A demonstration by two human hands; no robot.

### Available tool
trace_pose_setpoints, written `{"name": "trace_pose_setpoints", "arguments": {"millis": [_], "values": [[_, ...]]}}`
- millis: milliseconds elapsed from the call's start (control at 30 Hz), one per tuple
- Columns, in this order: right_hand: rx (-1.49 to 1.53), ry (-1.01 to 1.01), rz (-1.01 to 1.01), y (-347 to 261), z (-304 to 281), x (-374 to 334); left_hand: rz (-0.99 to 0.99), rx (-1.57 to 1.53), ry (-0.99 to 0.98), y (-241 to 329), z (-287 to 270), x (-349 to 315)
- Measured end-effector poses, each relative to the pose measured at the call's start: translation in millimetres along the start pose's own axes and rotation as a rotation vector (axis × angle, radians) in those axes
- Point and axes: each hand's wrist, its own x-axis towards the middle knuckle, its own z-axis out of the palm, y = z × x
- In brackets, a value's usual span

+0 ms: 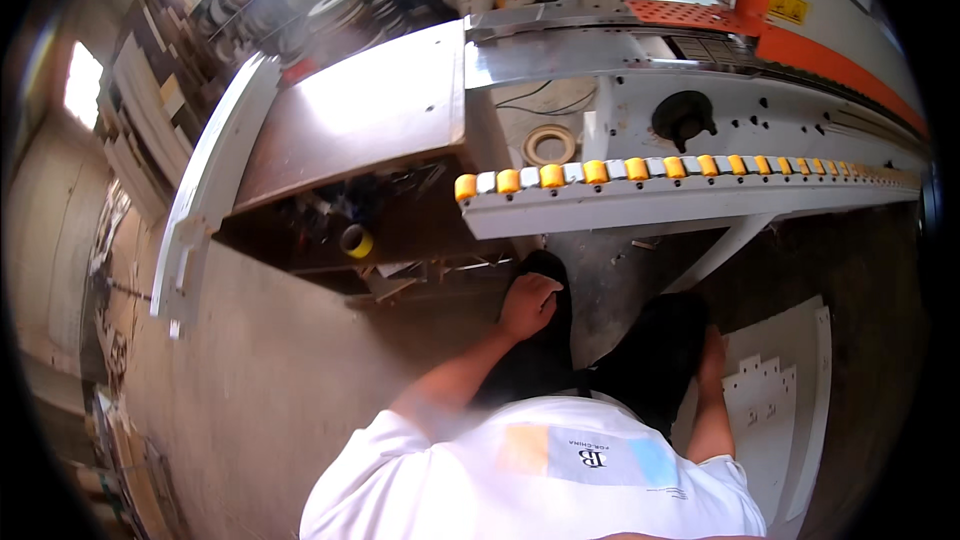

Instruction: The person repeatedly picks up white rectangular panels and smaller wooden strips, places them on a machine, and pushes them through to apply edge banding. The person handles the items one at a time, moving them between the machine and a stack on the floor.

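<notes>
My left hand (528,306) rests on my left thigh, near the knee of my black trousers (545,265). Its fingers are loosely bent and a little apart, with nothing seen in them. Low on the right, my right hand (712,355) hangs along the outer side of my right thigh; its fingers are mostly hidden. Beside that hand lean several white panels (765,410), one with a stepped edge. Ahead of my knees runs a white rail (600,210) topped with yellow and white rollers (596,172).
An orange and white machine (830,60) fills the far right. At left stands a brown cabinet (350,110), its open shelf holding a yellow-edged tape roll (356,241). A beige coil (549,145) lies behind the rail. Boards (145,90) lean at far left; rolls (340,10) fill racks behind.
</notes>
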Motion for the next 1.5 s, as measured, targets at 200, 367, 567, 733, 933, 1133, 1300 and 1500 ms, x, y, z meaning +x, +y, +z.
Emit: {"name": "trace_pose_setpoints", "arguments": {"millis": [200, 367, 567, 733, 933, 1133, 1300, 1500], "values": [[-0.352, 0.054, 0.269, -97, -55, -50, 0.114, 0.152, 0.014, -33, 25, -2], [-0.37, 0.27, 0.265, -94, -113, -117, 0.012, 0.066, -0.092, -40, 21, 0], [-0.514, 0.048, 0.799, -55, -127, -234, 0.018, 0.026, -0.234, -48, 31, 14], [-0.567, 0.098, 0.664, -58, -97, -261, 0.049, 0.044, -0.257, -56, 36, 17], [-0.539, -0.044, 0.634, -64, -155, -256, 0.064, 0.082, -0.3, -55, 42, 25], [-0.366, 0.017, 0.699, -31, -185, -259, 0.216, 0.066, -0.337, -54, 47, 27], [-0.335, 0.204, 0.517, -45, -199, -251, 0.396, -0.106, -0.463, 42, 45, 50], [-0.327, 0.409, 0.158, -159, -236, -205, 0.868, -0.251, -0.592, 222, 19, 101]]}}
